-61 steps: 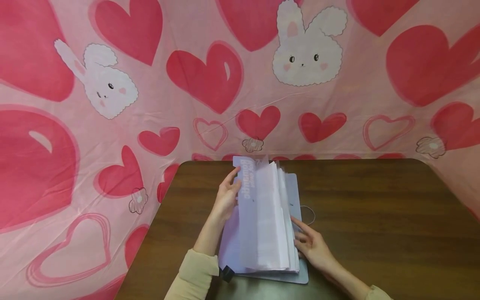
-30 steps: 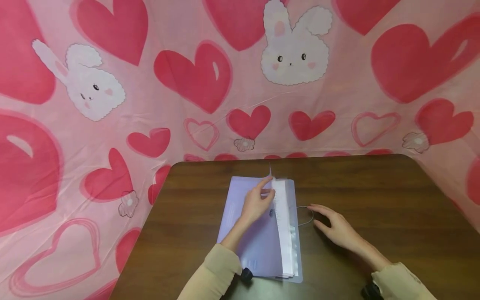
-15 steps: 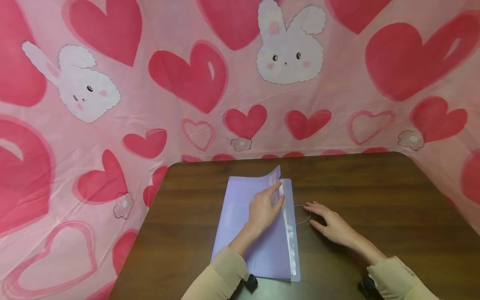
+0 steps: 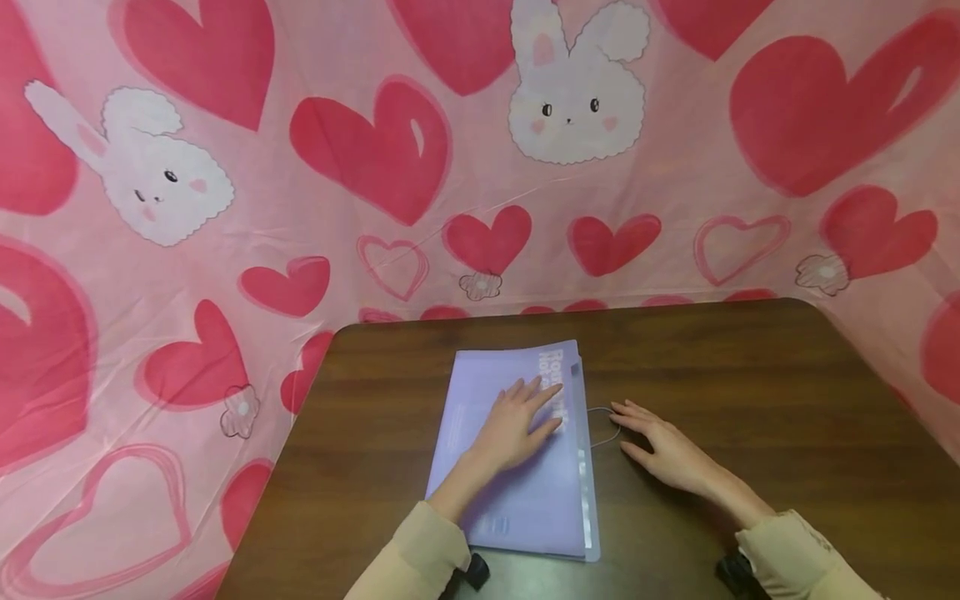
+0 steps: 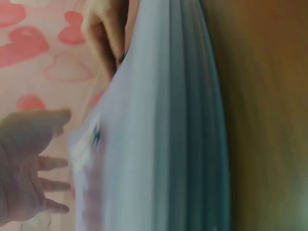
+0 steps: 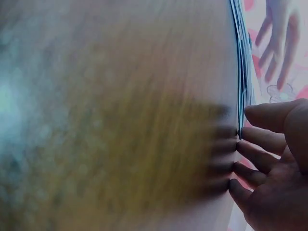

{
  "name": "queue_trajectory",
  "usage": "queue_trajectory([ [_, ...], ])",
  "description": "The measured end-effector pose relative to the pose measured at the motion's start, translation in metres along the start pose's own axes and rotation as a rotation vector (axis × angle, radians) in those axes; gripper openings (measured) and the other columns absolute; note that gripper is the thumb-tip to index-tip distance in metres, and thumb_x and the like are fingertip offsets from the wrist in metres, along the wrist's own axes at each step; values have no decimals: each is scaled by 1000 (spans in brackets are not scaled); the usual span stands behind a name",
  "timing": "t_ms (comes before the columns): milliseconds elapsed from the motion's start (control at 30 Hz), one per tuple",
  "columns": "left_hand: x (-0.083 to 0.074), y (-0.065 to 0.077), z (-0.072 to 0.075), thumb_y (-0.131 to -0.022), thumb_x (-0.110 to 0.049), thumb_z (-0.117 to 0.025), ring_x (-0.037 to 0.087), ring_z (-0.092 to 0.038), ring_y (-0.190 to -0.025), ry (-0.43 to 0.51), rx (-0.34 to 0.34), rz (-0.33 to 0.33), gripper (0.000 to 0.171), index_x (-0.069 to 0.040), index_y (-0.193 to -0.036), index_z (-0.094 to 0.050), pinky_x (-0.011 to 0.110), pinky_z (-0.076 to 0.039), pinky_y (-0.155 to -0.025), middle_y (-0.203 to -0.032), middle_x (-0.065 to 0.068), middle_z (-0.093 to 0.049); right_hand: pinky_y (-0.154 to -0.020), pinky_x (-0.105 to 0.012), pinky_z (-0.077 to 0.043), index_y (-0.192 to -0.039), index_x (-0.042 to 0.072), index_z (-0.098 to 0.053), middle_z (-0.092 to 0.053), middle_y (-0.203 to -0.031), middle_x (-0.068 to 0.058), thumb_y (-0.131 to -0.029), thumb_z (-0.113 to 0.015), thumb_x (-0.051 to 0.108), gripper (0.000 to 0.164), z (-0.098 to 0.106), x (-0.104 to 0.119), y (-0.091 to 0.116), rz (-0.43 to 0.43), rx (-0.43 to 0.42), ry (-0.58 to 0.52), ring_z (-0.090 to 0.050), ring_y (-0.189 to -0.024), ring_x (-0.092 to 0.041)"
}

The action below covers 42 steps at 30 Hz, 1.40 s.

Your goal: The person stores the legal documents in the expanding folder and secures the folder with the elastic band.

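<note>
A lilac folder (image 4: 521, 508) with pale lettering lies closed on the table, its cover down over the papers. Above the cover is my left hand (image 4: 512, 427), fingers spread and holding nothing; whether it touches the cover I cannot tell. A thin grey elastic loop (image 4: 602, 409) sticks out from the folder's right edge. My right hand (image 4: 671, 452) is beside that loop, its fingertips on or very near it. In the right wrist view the right fingers (image 6: 255, 159) are spread and touch the tabletop. From the left wrist view, the folder's layered edge (image 5: 168, 144) shows blurred.
The dark wooden table (image 4: 750, 383) extends on both sides of the folder. Behind it hangs a pink cloth (image 4: 480, 183) with hearts and rabbits. Black wrist straps (image 4: 476, 571) show at the cuffs.
The left hand brought the folder's cover over to the right, down onto the papers, and let go of its edge. The right hand moved from the papers' edge to beside the elastic loop.
</note>
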<state>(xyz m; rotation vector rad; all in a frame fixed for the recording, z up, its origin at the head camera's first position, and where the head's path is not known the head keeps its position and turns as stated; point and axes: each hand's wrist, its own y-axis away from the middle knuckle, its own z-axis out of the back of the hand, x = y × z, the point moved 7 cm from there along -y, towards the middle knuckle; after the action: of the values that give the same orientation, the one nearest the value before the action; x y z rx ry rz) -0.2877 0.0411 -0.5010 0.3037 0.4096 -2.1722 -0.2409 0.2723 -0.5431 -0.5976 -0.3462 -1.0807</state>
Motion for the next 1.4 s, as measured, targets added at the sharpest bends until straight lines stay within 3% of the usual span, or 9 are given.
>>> queue_trajectory([
  [100,15,13,7,-109,-42,-68,49,-42,-160,14,69,10,58,-27,-164,-54,72,-35,-129,-173,16,-46,-119,-67,-48,-141,-4,-70,-62,-156,-25,-100,-77,12,44,4,6,0,29,-7,-19,-51,-152,-49],
  [400,46,46,17,-107,-47,-70,47,-33,-166,4,102,-41,66,-28,-167,-49,74,-28,-131,-176,18,-40,-125,-46,-48,-143,3,-70,-62,-158,-19,-99,-81,16,47,0,2,3,52,-30,-10,-50,-157,-35],
  [500,52,54,24,-106,-48,-71,47,-32,-166,-3,95,-63,69,-27,-167,-48,73,-28,-132,-176,19,-40,-118,-53,-52,-146,7,-69,-62,-160,-17,-98,-82,18,50,-3,-1,4,77,-36,-6,-49,-158,-31],
  [567,60,59,27,-105,-49,-72,47,-32,-166,-9,93,-63,71,-27,-168,-47,71,-28,-132,-176,19,-40,-122,-30,-46,-148,12,-68,-62,-160,-13,-98,-83,21,53,-7,-8,5,67,-41,6,-46,-161,-17],
  [667,74,67,33,-104,-50,-72,48,-32,-166,-17,102,-48,74,-26,-169,-45,71,-27,-132,-176,19,-40,-120,-29,-48,-154,14,-63,-61,-160,-15,-97,-84,21,61,-7,-10,3,22,-25,32,-48,-159,-16],
  [733,85,73,37,-104,-51,-73,48,-32,-166,-29,105,-39,76,-24,-169,-45,73,-28,-132,-176,19,-40,-123,-32,-47,-157,12,-59,-59,-161,-20,-97,-84,20,65,-4,-5,1,-27,2,35,-49,-159,-25],
  [867,105,84,45,-103,-55,-72,45,-30,-167,-64,125,-7,81,-23,-171,-42,73,-27,-132,-177,15,-39,-112,-73,-48,-158,-3,-53,-52,-163,-30,-100,-80,15,66,8,15,-3,-83,79,68,-49,-150,-55],
  [1200,130,97,55,-100,-60,-73,42,-27,-169,-60,198,36,87,-25,-172,-39,74,-24,-132,-179,6,-37,-113,-73,-49,-149,3,-66,-48,-166,-31,-99,-79,11,52,16,21,-9,-44,171,105,-44,-152,-59],
  [1400,137,101,51,-100,-63,-71,44,-24,-170,-53,254,60,89,-26,-173,-37,76,-23,-132,-182,4,-31,-109,-78,-48,-131,6,-73,-54,-160,-31,-93,-86,9,40,12,13,-10,-48,75,26,-45,-149,-60],
])
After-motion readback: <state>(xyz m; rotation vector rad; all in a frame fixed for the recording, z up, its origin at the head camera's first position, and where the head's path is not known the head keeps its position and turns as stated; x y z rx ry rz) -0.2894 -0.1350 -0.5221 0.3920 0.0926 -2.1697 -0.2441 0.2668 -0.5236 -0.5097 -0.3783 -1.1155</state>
